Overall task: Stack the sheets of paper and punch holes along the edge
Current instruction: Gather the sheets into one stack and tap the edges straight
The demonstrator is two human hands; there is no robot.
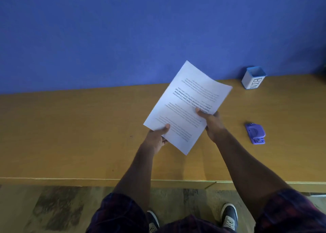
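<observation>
Thin matt white paper, printed, slightly curled: sheets point(185, 107). Smooth yellowish wood-look laminate with soft sheen: desk point(79, 127). Glossy purple plastic: hole punch point(255, 133) at 3 o'clock. Smooth white-and-blue plastic: bin point(253, 78) at 2 o'clock. Matt blue wall point(123, 30).

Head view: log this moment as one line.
left hand: holding paper stack | right hand: holding same stack | stack: above table | hole punch: untouched | holes: none seen
</observation>
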